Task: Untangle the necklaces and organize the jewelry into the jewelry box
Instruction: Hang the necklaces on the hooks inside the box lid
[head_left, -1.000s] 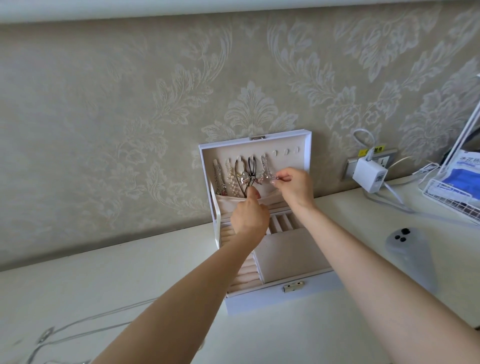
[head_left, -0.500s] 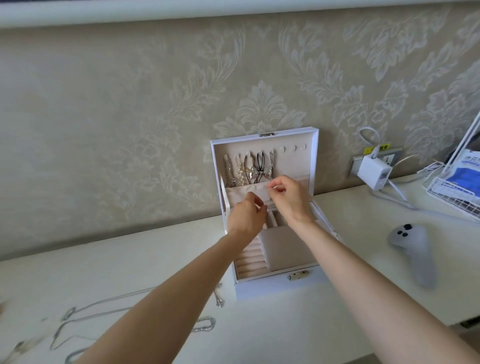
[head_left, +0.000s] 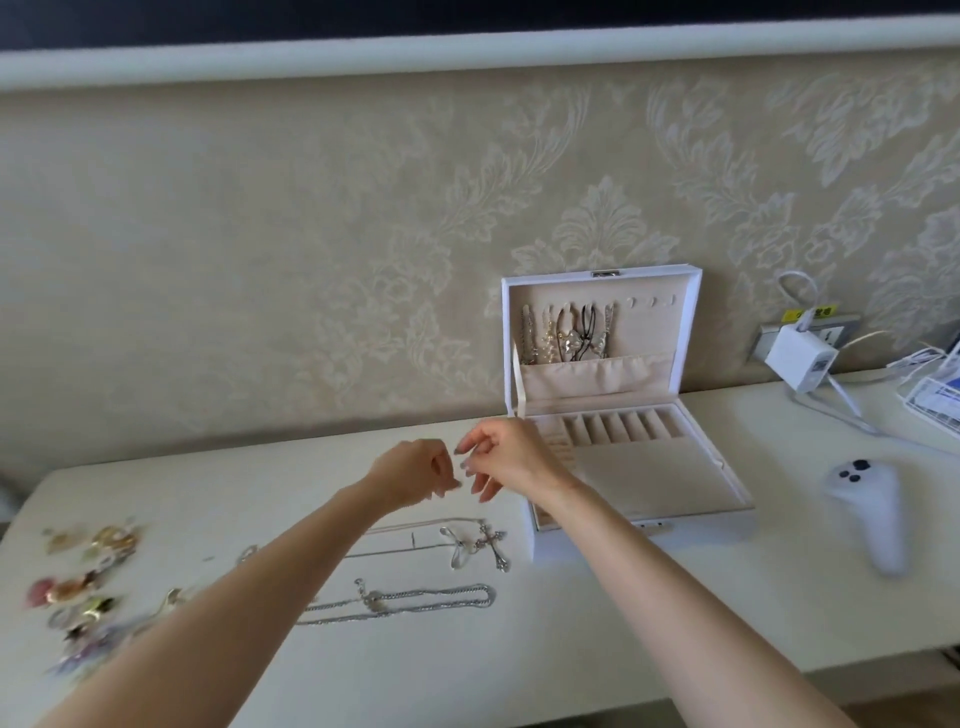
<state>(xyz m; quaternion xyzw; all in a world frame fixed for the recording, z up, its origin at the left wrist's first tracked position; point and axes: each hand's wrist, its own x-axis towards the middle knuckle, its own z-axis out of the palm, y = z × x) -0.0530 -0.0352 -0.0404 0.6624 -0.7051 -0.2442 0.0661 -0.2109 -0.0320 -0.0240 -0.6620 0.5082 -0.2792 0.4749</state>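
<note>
The white jewelry box (head_left: 727, 512) stands open against the wall. Several necklaces (head_left: 569, 335) hang from hooks inside its lid. My left hand (head_left: 413, 475) and my right hand (head_left: 506, 457) hover close together above the table, left of the box, fingers loosely curled and holding nothing. Below them on the table lie a thin chain with a cross pendant (head_left: 492, 543) and a thicker silver chain (head_left: 415, 603). A blurred pile of small colourful jewelry (head_left: 83, 587) sits at the far left.
A grey controller (head_left: 867, 512) lies to the right of the box. A white charger (head_left: 797, 361) is plugged into a wall socket, its cable trailing across the table. A wire basket (head_left: 935, 400) sits at the right edge. The table's front edge runs below my arms.
Both hands have pulled back from the box lid, where they were at the hanging necklaces, down and to the left over the table. The view has swung left, showing the loose jewelry.
</note>
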